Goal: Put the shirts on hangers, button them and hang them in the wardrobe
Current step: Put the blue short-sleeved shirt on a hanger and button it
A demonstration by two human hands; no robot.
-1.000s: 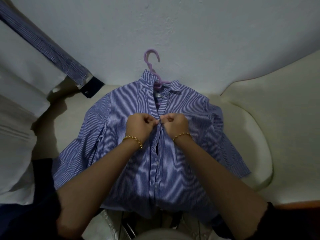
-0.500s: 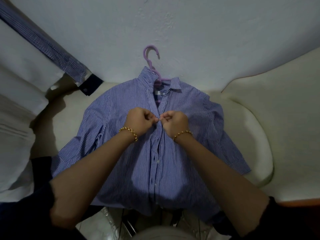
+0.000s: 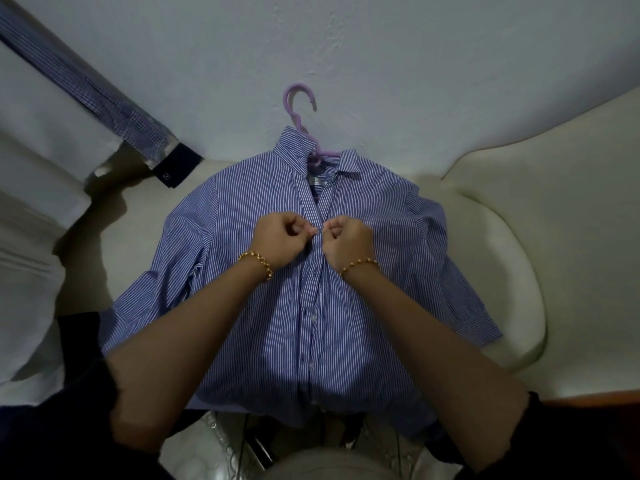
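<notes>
Head view, left hand (image 3: 282, 239) and right hand (image 3: 346, 245) curled, pinching striped shirt (image 3: 381, 306) placket

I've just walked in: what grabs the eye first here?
A blue striped shirt lies spread on a cream cushion in the middle, a lilac hanger poking out of its collar. Over its chest the left hand and right hand pinch the front edges together, a gold bracelet on each wrist.
</notes>
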